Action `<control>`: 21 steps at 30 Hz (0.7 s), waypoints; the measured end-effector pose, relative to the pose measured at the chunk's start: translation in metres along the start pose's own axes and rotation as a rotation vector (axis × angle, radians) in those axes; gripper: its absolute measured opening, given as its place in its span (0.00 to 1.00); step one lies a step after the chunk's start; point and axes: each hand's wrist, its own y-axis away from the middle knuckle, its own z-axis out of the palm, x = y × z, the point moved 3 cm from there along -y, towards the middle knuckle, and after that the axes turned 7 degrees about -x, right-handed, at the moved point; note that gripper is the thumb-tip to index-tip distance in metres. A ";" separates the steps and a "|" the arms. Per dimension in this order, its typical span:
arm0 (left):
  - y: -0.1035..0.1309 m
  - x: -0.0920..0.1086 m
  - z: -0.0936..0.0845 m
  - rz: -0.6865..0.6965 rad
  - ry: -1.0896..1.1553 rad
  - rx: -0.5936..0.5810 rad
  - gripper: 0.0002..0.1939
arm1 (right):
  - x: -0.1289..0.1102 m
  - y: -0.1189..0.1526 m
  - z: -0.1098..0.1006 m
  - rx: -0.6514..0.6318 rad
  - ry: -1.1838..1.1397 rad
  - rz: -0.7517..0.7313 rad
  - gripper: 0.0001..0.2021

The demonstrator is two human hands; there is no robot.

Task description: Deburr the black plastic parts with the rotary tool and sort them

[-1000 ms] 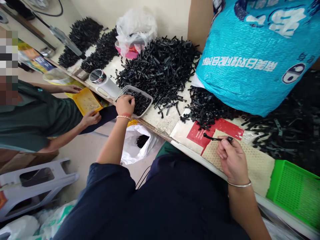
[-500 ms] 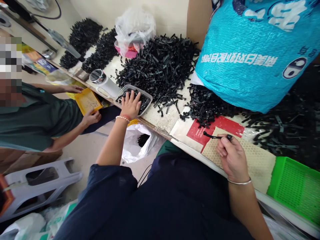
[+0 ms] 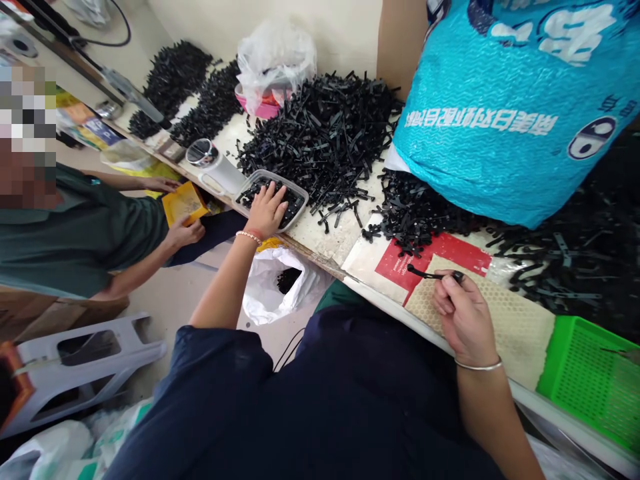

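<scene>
My left hand [image 3: 267, 212] reaches over a clear plastic tub [image 3: 305, 200] of small black parts, its fingertips on or just above them; the contact is hard to make out. In my right hand [image 3: 463, 300], thumb and fingers pinch a slim black piece [image 3: 423, 273], which points left above a honeycomb-textured beige mat [image 3: 520, 333]. Behind the tub rises a large heap of black strips [image 3: 325, 133]. A smaller black pile [image 3: 407, 213] lies by a red and white sheet [image 3: 395, 267] near my right hand.
A big blue bag [image 3: 490, 127] stands on the table's right, a green basket [image 3: 590, 373] at its front edge. A white cup [image 3: 223, 173] is left of the tub. At left, a person holds a yellow tray [image 3: 185, 203]. Below hangs a white sack [image 3: 270, 287].
The view has shifted slightly. My left fingers have bent a little and drawn closer together over the tub. My right hand keeps the black piece in nearly the same pose.
</scene>
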 end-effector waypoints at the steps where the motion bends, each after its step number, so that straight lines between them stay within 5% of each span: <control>1: 0.003 0.001 -0.002 -0.002 0.013 0.045 0.37 | -0.001 0.000 -0.001 0.001 0.001 -0.001 0.20; 5: 0.009 0.003 -0.010 -0.063 -0.008 0.124 0.39 | -0.002 0.001 -0.001 0.012 0.003 0.004 0.21; 9: 0.004 0.001 -0.005 -0.144 -0.069 -0.079 0.41 | -0.001 0.001 0.004 -0.003 -0.004 0.017 0.23; 13: 0.001 0.000 -0.005 -0.158 -0.071 -0.123 0.40 | -0.001 0.002 0.006 -0.018 -0.010 0.014 0.22; 17: 0.009 0.012 -0.019 -0.162 -0.008 0.033 0.39 | -0.003 0.004 0.002 -0.004 0.003 -0.038 0.19; 21: 0.047 0.075 -0.034 -0.018 0.188 0.290 0.38 | -0.012 0.010 -0.003 0.046 0.090 -0.313 0.13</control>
